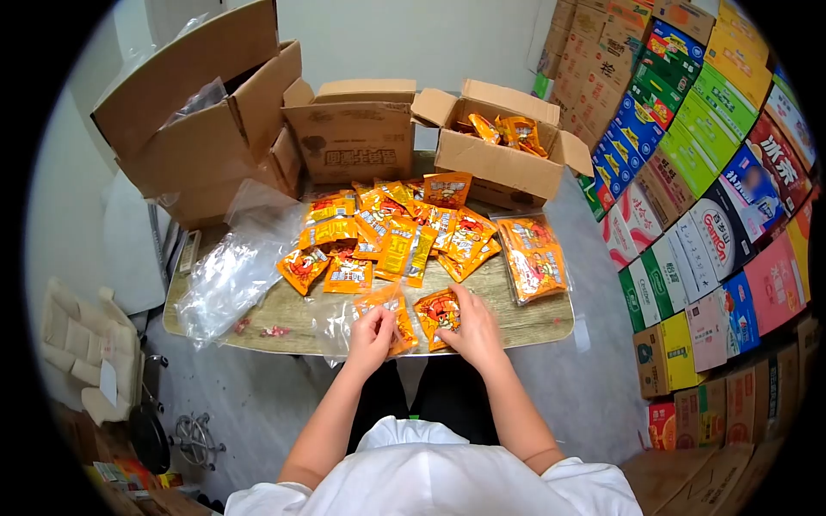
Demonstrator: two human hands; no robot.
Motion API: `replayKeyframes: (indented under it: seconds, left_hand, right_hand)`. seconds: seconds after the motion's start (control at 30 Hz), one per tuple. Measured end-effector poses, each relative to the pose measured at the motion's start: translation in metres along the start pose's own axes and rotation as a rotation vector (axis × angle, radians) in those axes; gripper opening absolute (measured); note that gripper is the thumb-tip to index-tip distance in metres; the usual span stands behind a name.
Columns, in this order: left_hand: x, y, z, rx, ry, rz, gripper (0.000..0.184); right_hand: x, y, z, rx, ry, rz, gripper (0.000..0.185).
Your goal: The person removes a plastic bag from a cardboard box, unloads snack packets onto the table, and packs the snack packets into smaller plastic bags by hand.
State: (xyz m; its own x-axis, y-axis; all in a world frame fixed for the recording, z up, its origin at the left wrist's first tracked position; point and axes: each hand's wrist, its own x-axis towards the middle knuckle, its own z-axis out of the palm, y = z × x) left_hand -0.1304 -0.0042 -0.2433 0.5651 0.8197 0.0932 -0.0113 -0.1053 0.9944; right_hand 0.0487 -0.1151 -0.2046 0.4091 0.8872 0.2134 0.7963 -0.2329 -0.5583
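At the table's front edge, my left hand (372,340) is closed at an orange packet (389,307) that lies in or on a clear plastic bag (331,325). My right hand (471,327) rests on another orange packet (437,314), its thumb and fingers at the packet's right side. Beyond both hands is a loose pile of orange and yellow packets (404,245). A clear bag filled with orange packets (533,258) lies right of the pile. Empty clear bags (237,267) are heaped on the left.
An open carton (495,168) holding orange packets stands at the back right of the table (551,322). More cartons (353,142) stand behind the pile and at the back left (194,155). Stacked boxes (688,224) line the right side. A beige chair (90,344) is at left.
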Motion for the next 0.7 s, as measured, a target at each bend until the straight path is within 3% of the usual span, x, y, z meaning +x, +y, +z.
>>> replayKeyframes:
  seconds: [0.13,0.23,0.37,0.7]
  left_hand:
    - [0.001,0.002,-0.001,0.054,-0.006,0.008,0.021]
    - [0.002,-0.004,0.0,0.074,-0.004,0.069,0.024]
    - [0.002,-0.002,0.002,0.067,-0.003,0.059,0.023]
    - [-0.002,0.017,0.008,0.154,-0.033,0.058,0.019]
  right_hand:
    - [0.004,0.003,0.008,0.191,0.064,-0.073,0.058]
    - [0.007,0.015,0.007,0.349,0.053,-0.036,0.032]
    - [0.005,0.02,-0.008,0.549,0.129,-0.011,0.033]
    - [0.011,-0.014,-0.012,0.463,-0.018,-0.134,0.035]
